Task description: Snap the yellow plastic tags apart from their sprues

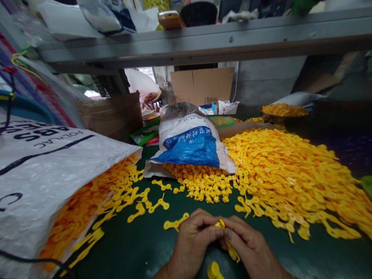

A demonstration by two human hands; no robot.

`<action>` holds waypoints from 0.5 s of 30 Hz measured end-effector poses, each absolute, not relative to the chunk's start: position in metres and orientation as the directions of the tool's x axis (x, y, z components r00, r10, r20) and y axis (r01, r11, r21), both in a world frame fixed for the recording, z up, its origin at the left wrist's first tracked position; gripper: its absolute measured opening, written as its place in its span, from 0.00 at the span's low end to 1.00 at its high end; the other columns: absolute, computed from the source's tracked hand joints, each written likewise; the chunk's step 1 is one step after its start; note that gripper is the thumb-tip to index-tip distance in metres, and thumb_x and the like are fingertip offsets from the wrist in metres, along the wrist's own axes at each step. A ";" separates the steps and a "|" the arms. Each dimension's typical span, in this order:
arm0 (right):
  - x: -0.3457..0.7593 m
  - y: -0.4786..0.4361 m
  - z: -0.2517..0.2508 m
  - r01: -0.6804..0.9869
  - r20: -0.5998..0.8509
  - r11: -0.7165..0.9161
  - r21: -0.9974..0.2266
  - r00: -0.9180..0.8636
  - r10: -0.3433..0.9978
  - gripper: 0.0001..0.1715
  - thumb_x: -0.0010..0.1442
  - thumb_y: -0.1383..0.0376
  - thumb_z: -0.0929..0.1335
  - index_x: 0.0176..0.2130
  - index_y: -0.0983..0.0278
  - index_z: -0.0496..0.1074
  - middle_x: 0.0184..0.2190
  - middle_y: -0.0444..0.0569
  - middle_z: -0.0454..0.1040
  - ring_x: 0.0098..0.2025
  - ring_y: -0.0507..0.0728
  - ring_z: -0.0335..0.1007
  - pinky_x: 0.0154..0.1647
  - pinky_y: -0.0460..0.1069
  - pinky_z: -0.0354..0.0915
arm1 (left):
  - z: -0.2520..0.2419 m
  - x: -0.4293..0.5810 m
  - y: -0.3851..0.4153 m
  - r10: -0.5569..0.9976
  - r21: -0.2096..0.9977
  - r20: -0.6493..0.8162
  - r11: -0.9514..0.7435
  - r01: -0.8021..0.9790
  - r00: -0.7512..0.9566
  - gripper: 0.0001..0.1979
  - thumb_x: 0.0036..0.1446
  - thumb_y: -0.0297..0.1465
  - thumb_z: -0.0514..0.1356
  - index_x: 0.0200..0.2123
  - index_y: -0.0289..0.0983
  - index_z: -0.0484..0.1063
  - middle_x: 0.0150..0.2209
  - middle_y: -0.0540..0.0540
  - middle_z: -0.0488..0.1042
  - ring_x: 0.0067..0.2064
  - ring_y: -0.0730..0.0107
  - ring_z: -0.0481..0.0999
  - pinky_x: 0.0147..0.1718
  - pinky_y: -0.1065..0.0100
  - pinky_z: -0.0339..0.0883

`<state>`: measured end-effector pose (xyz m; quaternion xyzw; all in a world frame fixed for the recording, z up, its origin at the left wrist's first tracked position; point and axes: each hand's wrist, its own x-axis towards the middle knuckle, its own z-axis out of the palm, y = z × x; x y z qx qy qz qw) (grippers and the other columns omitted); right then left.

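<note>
My left hand [192, 238] and my right hand [251, 248] meet at the bottom centre, fingers pinched together on one small yellow plastic piece [221, 224]. A yellow strip of it [232, 254] hangs below my right fingers. Another yellow piece [213, 270] lies just under my hands. A big heap of yellow plastic pieces [290, 174] covers the dark green table [139, 244] to the right. A smaller pile [203, 184] spills from a white and blue sack [188, 143] ahead.
A large white woven sack [43, 170] at the left spills more yellow pieces [116, 190]. Cardboard boxes [203, 85] stand at the back, and a grey metal shelf rail [203, 42] runs overhead. A bowl of yellow pieces [283, 110] sits far right.
</note>
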<state>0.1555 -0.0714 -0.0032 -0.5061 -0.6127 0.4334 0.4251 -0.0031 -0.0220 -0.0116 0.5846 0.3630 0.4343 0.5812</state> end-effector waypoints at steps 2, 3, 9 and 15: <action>0.155 -0.073 -0.007 0.287 0.115 0.148 -0.946 -0.129 0.985 0.15 0.67 0.62 0.60 0.47 0.56 0.74 0.32 0.44 0.69 0.36 0.53 0.68 0.38 0.46 0.64 | -0.009 -0.004 -0.022 0.934 0.991 0.129 -0.136 -0.004 0.334 0.01 0.49 0.29 0.67 0.26 0.38 0.79 0.28 0.48 0.74 0.34 0.67 0.75 0.35 0.69 0.68; 0.156 -0.074 -0.009 0.301 0.133 0.167 -0.939 -0.130 0.983 0.15 0.67 0.62 0.60 0.48 0.56 0.73 0.32 0.44 0.69 0.36 0.53 0.68 0.39 0.46 0.64 | -0.007 -0.005 -0.022 0.931 0.988 0.144 -0.156 0.010 0.337 0.02 0.49 0.29 0.66 0.27 0.38 0.79 0.28 0.48 0.74 0.33 0.68 0.75 0.35 0.69 0.68; 0.157 -0.075 -0.017 0.326 0.207 0.259 -0.909 -0.188 0.960 0.17 0.67 0.65 0.59 0.51 0.55 0.70 0.35 0.45 0.69 0.38 0.54 0.68 0.41 0.46 0.65 | -0.007 -0.010 -0.023 0.897 0.976 0.188 -0.216 0.026 0.401 0.03 0.50 0.31 0.66 0.27 0.38 0.79 0.27 0.48 0.76 0.32 0.69 0.75 0.34 0.70 0.67; 0.157 -0.074 -0.008 0.349 0.164 0.224 -0.910 -0.191 0.968 0.16 0.67 0.64 0.59 0.48 0.56 0.72 0.32 0.44 0.69 0.36 0.53 0.69 0.38 0.45 0.66 | -0.018 -0.006 -0.021 0.912 0.995 0.072 -0.036 -0.096 0.405 0.05 0.48 0.31 0.67 0.29 0.38 0.76 0.28 0.50 0.74 0.30 0.71 0.75 0.31 0.71 0.67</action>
